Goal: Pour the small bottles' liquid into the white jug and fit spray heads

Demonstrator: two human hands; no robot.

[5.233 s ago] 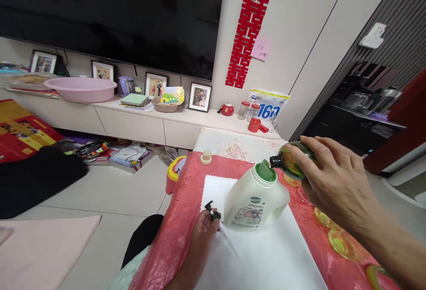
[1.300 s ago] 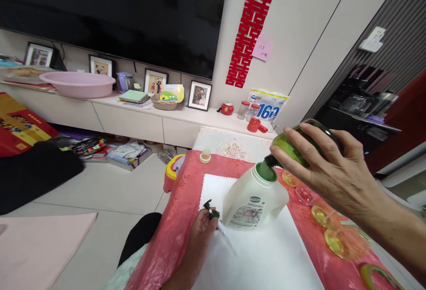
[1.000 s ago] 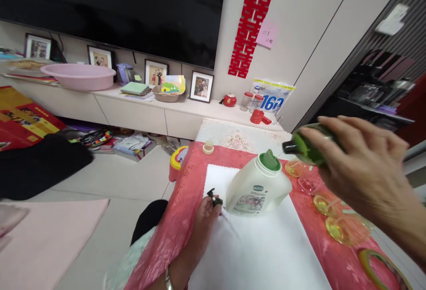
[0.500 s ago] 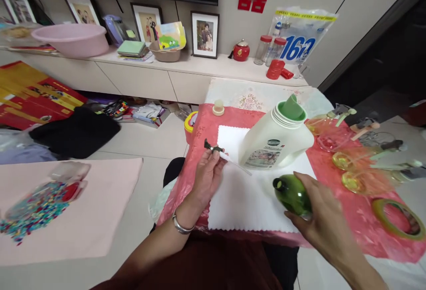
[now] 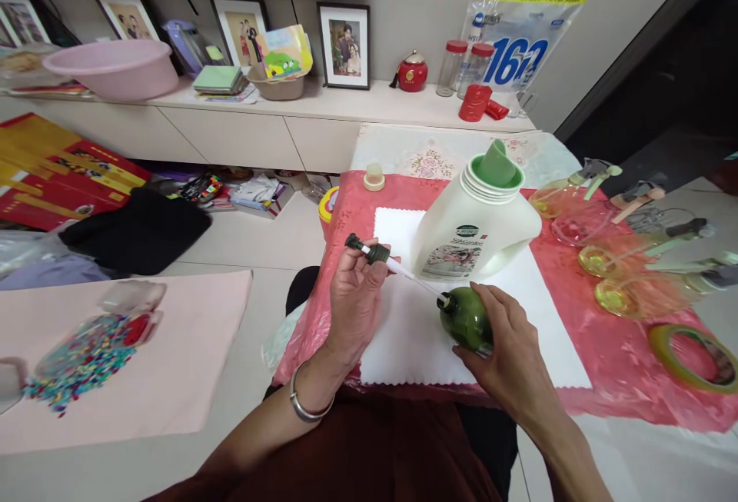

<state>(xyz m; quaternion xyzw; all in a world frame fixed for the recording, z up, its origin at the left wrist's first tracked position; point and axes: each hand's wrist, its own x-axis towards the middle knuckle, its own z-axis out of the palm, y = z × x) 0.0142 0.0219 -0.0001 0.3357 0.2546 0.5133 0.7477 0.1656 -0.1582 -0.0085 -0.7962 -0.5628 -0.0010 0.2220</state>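
Red-covered table (image 5: 403,191), white mat (image 5: 403,340) on it, cabinet (image 5: 231,133) along the wall behind. Work looks partway. Pump (image 5: 377,254) is off the green bottle (image 5: 466,321); its tube (image 5: 423,284) has the tip right at the bottle mouth, can't tell if it's inside. Not done, by my read: tube fully in, collar seated, jug (image 5: 487,225) closed.

Left hand (image 5: 354,294) pinches the pump at the collar. Right hand (image 5: 510,344) grips the bottle body, mouth tipped left, over the mat in front of the jug.

Containers: jug upright, uncapped, green spout (image 5: 496,167) in its neck; opaque, contents unknown. Bottle is dark, no level readable. Pale cap (image 5: 373,177) sits apart near the table's far left, probably the jug's. Tinted vessels (image 5: 611,252) on the right, contents unclear. Two red-lidded jars (image 5: 451,71) on the cabinet, contents not readable. Basket (image 5: 280,88) holds a colourful card (image 5: 287,51). Basin (image 5: 112,75) further left, inside hidden.
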